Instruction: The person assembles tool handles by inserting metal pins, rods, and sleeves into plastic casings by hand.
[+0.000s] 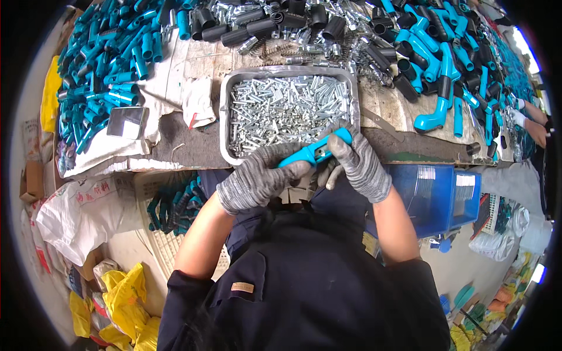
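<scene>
Both gloved hands meet at the table's near edge, just below the tray [225, 117] of screws [281, 108]. The left hand [257, 178] has its fingers wrapped around the lower end of a blue handle [310, 153]; the right hand [360, 164] pinches the upper end, fingers closed on it. The handle sits tilted, overlapping the tray's near rim. Blue handles [111, 58] are heaped at the far left corner, black sleeves [257, 26] along the far edge.

Both gloved hands [310, 167] grip a blue handle [313, 152] beside the screw tray [225, 117].
</scene>
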Demonstrator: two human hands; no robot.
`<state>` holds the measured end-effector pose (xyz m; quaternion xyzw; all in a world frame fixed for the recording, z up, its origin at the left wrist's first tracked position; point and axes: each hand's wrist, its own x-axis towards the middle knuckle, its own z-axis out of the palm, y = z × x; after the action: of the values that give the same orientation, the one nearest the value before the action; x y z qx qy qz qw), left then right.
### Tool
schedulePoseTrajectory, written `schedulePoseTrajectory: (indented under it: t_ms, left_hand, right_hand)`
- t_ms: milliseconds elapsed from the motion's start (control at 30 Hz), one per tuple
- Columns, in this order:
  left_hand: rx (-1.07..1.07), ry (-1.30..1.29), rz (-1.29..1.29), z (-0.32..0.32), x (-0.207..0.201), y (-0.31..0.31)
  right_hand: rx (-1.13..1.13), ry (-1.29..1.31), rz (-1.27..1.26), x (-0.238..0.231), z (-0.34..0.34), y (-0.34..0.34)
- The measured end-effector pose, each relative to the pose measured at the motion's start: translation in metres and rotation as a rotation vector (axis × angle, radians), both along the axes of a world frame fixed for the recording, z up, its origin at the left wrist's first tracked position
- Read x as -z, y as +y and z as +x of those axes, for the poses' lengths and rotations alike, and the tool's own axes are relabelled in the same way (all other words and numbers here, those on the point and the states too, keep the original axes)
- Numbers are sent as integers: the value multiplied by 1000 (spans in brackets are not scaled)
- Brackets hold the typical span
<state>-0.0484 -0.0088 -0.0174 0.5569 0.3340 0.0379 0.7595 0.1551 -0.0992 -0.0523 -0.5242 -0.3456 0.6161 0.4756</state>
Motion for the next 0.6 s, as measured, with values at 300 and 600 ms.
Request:
schedulePoseTrajectory:
  t_ms: [300,600]
  left_hand:
    - [-464,-66,57,-11,24,10]
    - [-426,-26,195,-7,24,15]
  right_hand:
    - [92,-1434,185,11,2,46]
    - [114,-1489,194,19,2,47]
